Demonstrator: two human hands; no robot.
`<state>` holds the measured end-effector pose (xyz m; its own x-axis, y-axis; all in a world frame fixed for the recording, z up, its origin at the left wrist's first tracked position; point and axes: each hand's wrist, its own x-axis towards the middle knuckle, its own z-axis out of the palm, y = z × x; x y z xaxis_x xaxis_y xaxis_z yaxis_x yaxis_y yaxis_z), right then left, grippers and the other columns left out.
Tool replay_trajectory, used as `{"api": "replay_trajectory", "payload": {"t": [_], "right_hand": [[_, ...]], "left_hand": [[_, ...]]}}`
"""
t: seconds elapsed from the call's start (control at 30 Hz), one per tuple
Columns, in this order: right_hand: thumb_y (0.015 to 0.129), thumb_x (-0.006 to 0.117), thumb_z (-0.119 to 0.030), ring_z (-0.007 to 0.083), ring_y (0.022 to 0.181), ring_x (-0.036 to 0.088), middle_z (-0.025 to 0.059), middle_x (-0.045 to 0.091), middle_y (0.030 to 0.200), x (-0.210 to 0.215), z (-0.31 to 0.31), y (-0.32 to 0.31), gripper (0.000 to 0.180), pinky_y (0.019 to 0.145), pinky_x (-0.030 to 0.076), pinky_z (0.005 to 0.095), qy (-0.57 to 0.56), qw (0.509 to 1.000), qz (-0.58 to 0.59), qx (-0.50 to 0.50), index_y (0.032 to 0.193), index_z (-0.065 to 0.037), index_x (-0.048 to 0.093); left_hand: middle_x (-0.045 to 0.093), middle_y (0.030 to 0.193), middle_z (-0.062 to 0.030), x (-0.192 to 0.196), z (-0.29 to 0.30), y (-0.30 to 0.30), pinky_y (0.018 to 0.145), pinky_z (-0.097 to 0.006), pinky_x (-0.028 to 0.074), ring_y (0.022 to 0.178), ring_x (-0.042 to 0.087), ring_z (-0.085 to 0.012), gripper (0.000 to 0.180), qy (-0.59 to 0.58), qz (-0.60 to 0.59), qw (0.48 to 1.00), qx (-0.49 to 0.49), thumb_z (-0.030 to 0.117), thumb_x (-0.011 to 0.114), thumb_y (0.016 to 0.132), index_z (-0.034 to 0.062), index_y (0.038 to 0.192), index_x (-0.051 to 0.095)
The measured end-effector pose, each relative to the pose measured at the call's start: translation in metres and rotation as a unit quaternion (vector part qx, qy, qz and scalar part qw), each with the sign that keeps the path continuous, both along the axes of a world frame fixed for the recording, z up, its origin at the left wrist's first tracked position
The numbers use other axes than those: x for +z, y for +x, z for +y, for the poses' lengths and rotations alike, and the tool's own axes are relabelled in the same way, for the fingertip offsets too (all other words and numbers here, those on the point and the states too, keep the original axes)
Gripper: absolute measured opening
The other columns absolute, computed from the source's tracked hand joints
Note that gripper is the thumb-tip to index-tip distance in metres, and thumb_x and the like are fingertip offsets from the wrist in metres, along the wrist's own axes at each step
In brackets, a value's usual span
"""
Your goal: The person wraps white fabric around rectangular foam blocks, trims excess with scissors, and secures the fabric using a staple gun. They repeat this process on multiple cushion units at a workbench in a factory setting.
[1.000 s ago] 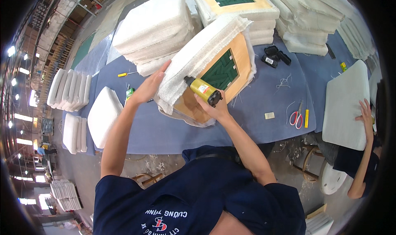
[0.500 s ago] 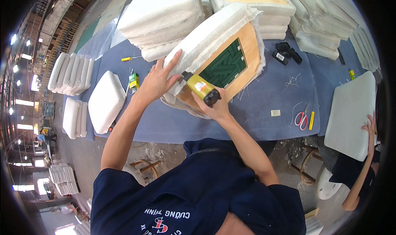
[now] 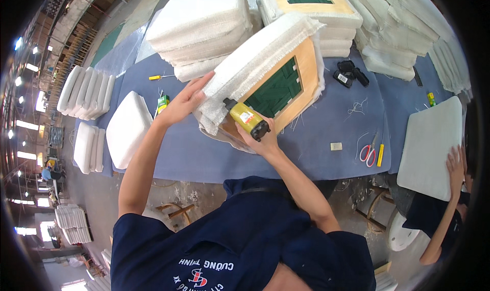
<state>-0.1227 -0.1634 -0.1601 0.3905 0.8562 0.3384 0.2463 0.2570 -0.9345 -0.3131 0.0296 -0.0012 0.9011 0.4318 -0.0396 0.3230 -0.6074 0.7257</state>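
A white upholstered seat cushion (image 3: 306, 61) stands tilted on the blue-covered table, its wooden underside frame turned toward me. Dark green woven webbing (image 3: 275, 89) fills the frame's opening. My right hand (image 3: 265, 142) is wrapped round a yellow-green and black staple gun (image 3: 245, 118). The gun's black nose is over the loose white fabric at the cushion's near left edge; whether it touches cannot be made out. My left hand (image 3: 188, 103) lies against the cushion's white side with its fingers stretched out, left of the gun. Its thumb is partly hidden.
Stacked cushions (image 3: 199, 28) stand behind, with another stack (image 3: 339, 35) at back right. Scissors (image 3: 368, 153), a yellow-handled tool (image 3: 381, 155) and black plastic parts (image 3: 349, 72) lie to the right. A co-worker's hand (image 3: 454, 166) touches a white cushion (image 3: 431, 143) at far right.
My left hand has drawn back from the gun's nose and now rests flatter on the cushion's side. The gun has shifted slightly down and left. The co-worker's hand has moved lower.
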Motion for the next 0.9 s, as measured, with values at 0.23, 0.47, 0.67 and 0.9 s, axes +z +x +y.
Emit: {"api": "replay_trajectory", "payload": {"t": [0.23,0.47,0.67,0.9], "right_hand": [[0.077,0.091,-0.027,0.0368,0.092,0.077,0.0182,0.081,0.104,-0.005,0.003,-0.001,0.061,0.089,0.056,0.0409,-0.031,0.999,-0.023,-0.019,0.128,0.002,0.075],[0.075,0.092,-0.026,0.0406,0.090,0.075,0.0215,0.080,0.102,0.003,-0.003,-0.013,0.061,0.082,0.058,0.0476,-0.011,1.000,-0.007,0.013,0.124,0.005,0.075],[0.075,0.091,-0.024,0.0399,0.088,0.076,0.0251,0.077,0.093,0.020,-0.004,-0.012,0.058,0.078,0.058,0.0451,-0.023,0.999,-0.027,0.040,0.122,0.006,0.074],[0.092,0.087,-0.011,0.0159,0.089,0.077,0.0102,0.081,0.103,0.001,-0.027,-0.006,0.035,0.081,0.059,0.0314,0.035,0.999,0.009,-0.001,0.121,0.005,0.074]], "left_hand": [[0.043,0.159,-0.0297,0.004,-0.047,0.011,0.125,-0.052,0.039,0.147,0.047,-0.0507,0.077,0.192,0.178,0.962,0.075,0.033,0.059,0.112,0.0285,0.178,0.020],[0.043,0.156,-0.0324,-0.006,-0.046,0.010,0.120,-0.055,0.045,0.139,0.052,-0.0567,0.096,0.217,0.149,0.960,0.093,0.024,0.073,0.101,0.0330,0.178,0.016],[0.041,0.161,-0.0287,-0.005,-0.044,0.006,0.124,-0.050,0.041,0.148,0.046,-0.0491,0.116,0.211,0.158,0.961,0.086,0.015,0.082,0.090,0.0220,0.179,0.008],[0.045,0.158,-0.0262,0.007,-0.056,0.005,0.123,-0.051,0.039,0.147,0.046,-0.0462,0.126,0.214,0.098,0.969,0.071,0.036,0.094,0.080,0.0139,0.178,0.017]]}}
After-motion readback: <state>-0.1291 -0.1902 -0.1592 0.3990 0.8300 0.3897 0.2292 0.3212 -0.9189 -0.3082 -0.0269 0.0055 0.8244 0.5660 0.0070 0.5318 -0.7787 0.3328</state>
